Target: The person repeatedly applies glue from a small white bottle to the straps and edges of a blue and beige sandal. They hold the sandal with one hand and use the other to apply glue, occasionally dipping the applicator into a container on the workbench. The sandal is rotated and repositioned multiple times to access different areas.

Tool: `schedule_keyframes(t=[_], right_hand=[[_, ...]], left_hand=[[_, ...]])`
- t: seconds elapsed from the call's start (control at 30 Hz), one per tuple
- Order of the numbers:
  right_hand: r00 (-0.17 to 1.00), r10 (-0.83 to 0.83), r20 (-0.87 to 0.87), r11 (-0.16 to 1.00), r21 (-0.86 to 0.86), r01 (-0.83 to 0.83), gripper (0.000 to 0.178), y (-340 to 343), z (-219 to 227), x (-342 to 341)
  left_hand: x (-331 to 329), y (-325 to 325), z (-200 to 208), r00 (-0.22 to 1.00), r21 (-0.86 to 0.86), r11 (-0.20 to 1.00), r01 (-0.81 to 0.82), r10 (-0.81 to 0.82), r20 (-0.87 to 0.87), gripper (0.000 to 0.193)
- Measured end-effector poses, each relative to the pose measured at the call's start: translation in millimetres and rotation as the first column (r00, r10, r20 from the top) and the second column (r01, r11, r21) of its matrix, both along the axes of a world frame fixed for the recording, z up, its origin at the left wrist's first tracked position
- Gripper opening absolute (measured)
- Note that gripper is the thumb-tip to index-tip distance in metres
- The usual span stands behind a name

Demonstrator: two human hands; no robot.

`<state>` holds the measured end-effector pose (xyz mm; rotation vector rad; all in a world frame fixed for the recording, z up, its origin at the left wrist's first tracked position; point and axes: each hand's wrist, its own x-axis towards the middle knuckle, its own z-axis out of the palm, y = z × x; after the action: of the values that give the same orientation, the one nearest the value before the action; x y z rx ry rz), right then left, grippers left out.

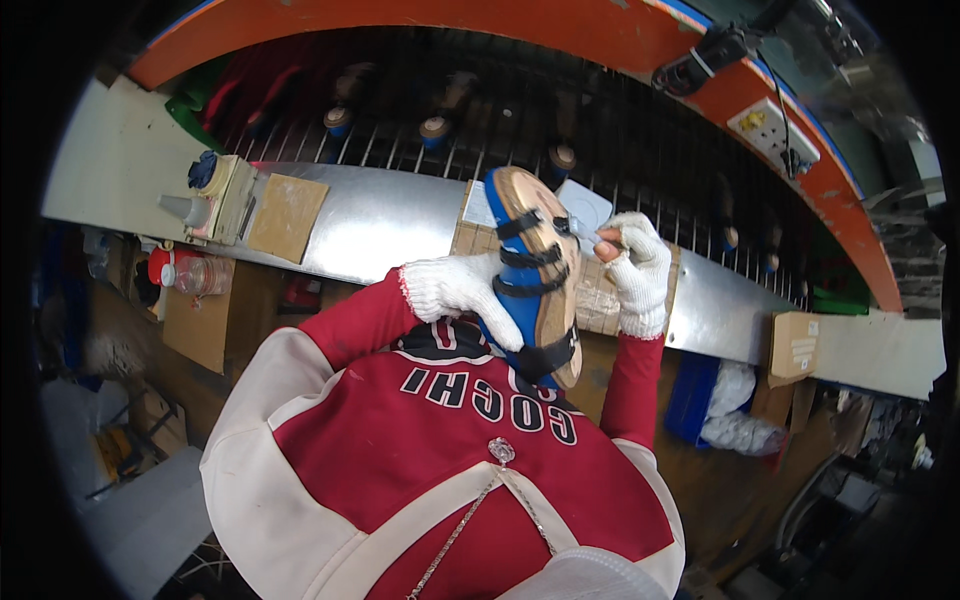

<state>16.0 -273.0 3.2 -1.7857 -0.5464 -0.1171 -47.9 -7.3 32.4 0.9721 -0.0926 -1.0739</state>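
My left hand, in a white knit glove, grips a sandal from its left side. The sandal stands tilted upright, with a tan sole and several black straps around a blue foot form. Against its right side, near the upper straps, is my right hand, gloved in white with bare fingertips. Its thumb and fingers are pinched together; a small pale thing shows at their tips, too small to name. Just behind the fingers lies a pale, square, flat thing, partly hidden by the sandal.
Beyond the metal ledge runs a rack of metal rods carrying several more sandals on forms. Left on the ledge are a cardboard piece and a nozzled container. An orange frame arches above; a blue bin stands lower right.
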Motion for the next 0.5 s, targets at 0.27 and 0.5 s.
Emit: schedule_keyframes(t=[0.27,0.5], right_hand=[[0.879,-0.417,-0.232,0.869,-0.385,0.311,0.016,-46.8,-100.4,-74.8],[0.87,-0.468,0.156,0.467,-0.792,0.393,0.014,-25.7,-135.8,-75.3]], left_hand=[[-15.5,44.5,-54.6,0.852,-0.135,0.842,-0.523,0.509,-0.125,0.081],[-9.3,55.9,-70.6,0.685,-0.233,0.645,-0.728,0.7,-0.204,0.067]])
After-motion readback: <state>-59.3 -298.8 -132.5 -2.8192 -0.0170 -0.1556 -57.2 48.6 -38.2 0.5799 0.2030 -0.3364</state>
